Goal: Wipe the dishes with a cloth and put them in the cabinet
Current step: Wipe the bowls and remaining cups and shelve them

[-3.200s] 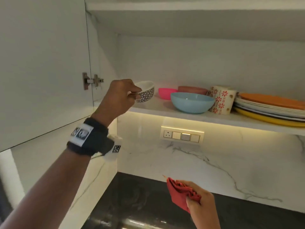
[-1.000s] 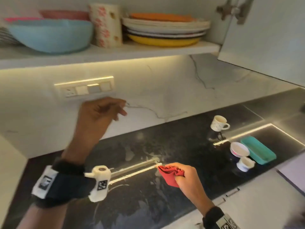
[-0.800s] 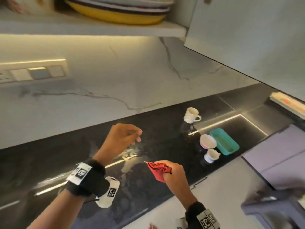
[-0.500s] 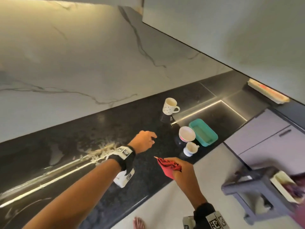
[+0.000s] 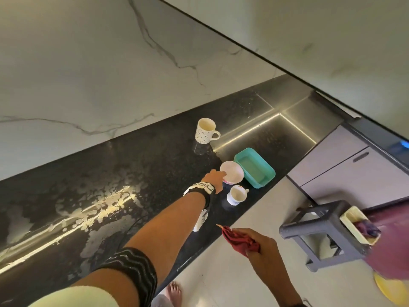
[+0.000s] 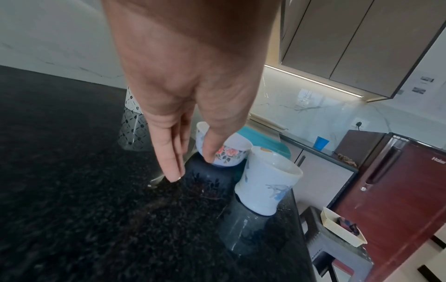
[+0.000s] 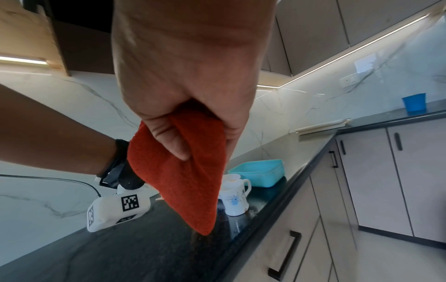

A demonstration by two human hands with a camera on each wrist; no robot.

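A small floral bowl [image 5: 232,171] [image 6: 229,154] stands on the black counter [image 5: 132,173], beside a teal container [image 5: 254,167] [image 7: 260,171]. My left hand [image 5: 219,175] [image 6: 193,167] reaches down at the bowl's near side with straight fingers [image 6: 171,166]; the thumb touches the bowl's wall. A small white cup [image 5: 236,194] [image 6: 267,187] [image 7: 234,198] stands just in front of the bowl. A dotted mug [image 5: 204,130] stands farther back. My right hand [image 5: 254,244] [image 7: 193,148] grips a bunched red cloth [image 5: 239,239] [image 7: 178,181] off the counter's front edge.
An open cabinet door [image 5: 309,29] hangs overhead on the right. A grey stool [image 5: 323,231] with a cream tray [image 5: 358,224] stands on the floor. A maroon fridge [image 6: 398,190] and lower cabinets [image 7: 386,171] lie beyond. Wet patches [image 5: 99,207] shine on the counter's left.
My left hand left the patterned bowl on the cabinet shelf, then came down and right to the floral bowl. My view swung from the cabinet to the counter. The right hand kept the cloth.
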